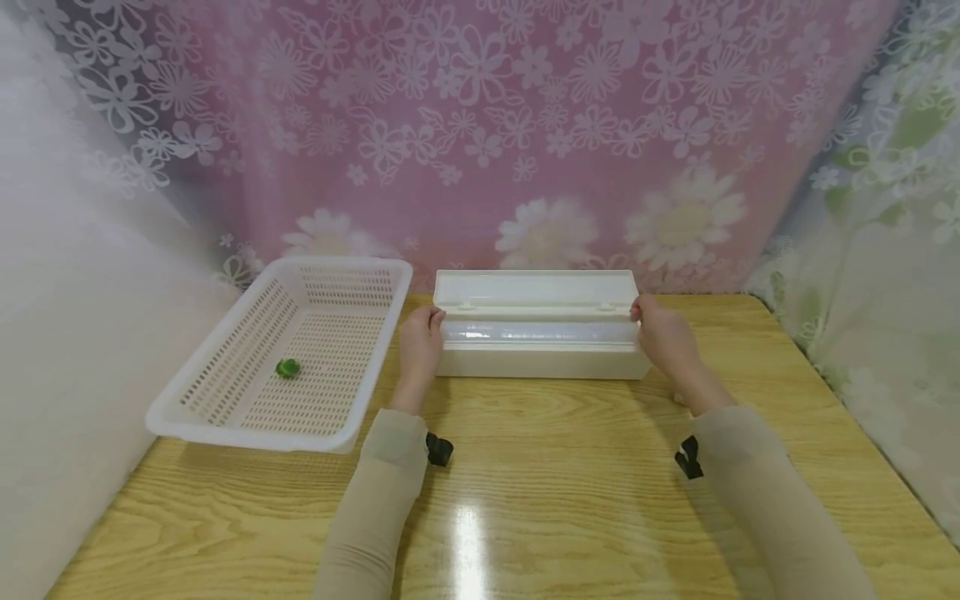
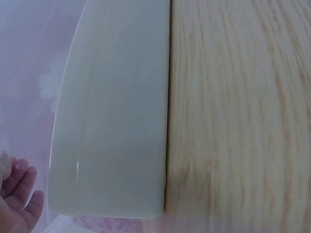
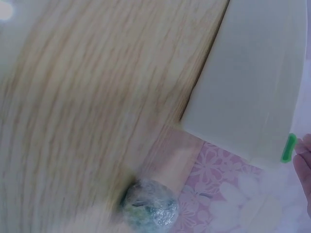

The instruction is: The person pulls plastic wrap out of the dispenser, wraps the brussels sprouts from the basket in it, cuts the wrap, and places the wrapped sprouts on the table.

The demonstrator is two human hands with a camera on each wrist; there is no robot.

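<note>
A long cream cling film box (image 1: 540, 364) stands on the table with its lid (image 1: 534, 288) tilted back. A roll of clear cling film (image 1: 540, 332) lies inside. My left hand (image 1: 422, 342) is at the box's left end, thumb and index finger together; in the left wrist view a faint glint of film shows at the fingertips. At the right end, my right hand (image 1: 667, 337) pinches at the same height, apparently the film's other corner. The film between the hands is too clear to make out. The right wrist view shows a green tab (image 3: 288, 148) beside the fingers.
A white slotted plastic basket (image 1: 367, 367) stands left of my left hand, holding a small green vegetable (image 1: 288, 368). Near my right wrist lies a round, film-wrapped green item (image 3: 149, 206). A flowered curtain (image 1: 480, 167) hangs behind the wooden table (image 1: 555, 467).
</note>
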